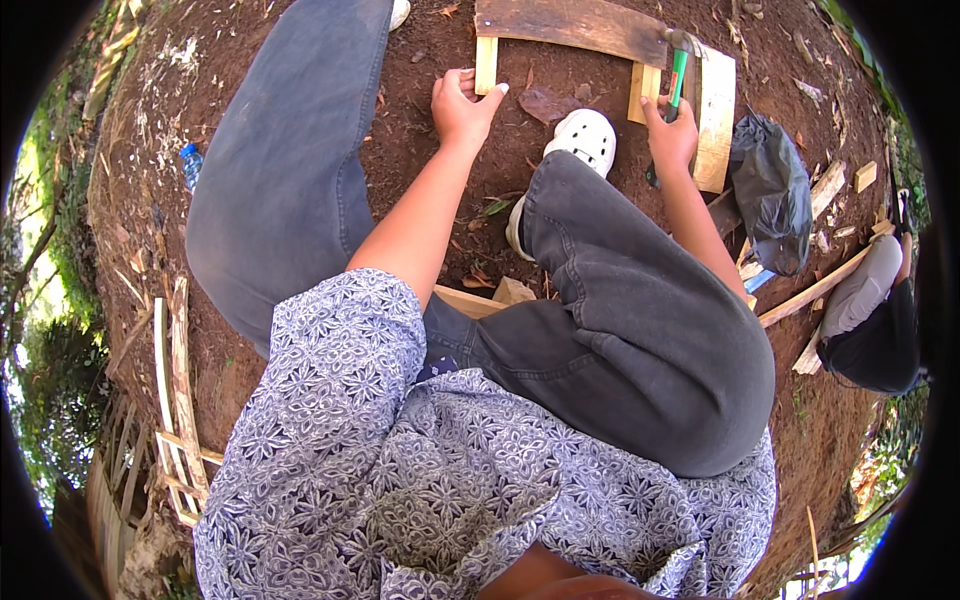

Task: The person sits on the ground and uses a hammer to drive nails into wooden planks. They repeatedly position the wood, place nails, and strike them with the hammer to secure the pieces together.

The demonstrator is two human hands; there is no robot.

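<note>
At the top of the head view, my left hand (pixel 462 112) grips the lower end of a short pale wooden block (pixel 486 66) between thumb and fingers. The block's upper end meets a long brown board (pixel 570 28). To the right, my right hand (pixel 672 138) is closed around the green handle of a hammer (pixel 678 78). The hammer's metal head lies by the board's right end. A second pale block (pixel 640 92) extends down from the board, just beside my right fingers. Right of the hammer is a wider pale plank (pixel 716 120).
A black plastic bag (pixel 770 190) sits right of the plank, with scrap wood (pixel 828 190) around it. My white clog (pixel 582 140) is between my hands. A blue-capped bottle (pixel 191 165) lies at left, near long wooden strips (pixel 180 390). Another person (pixel 875 320) is at far right.
</note>
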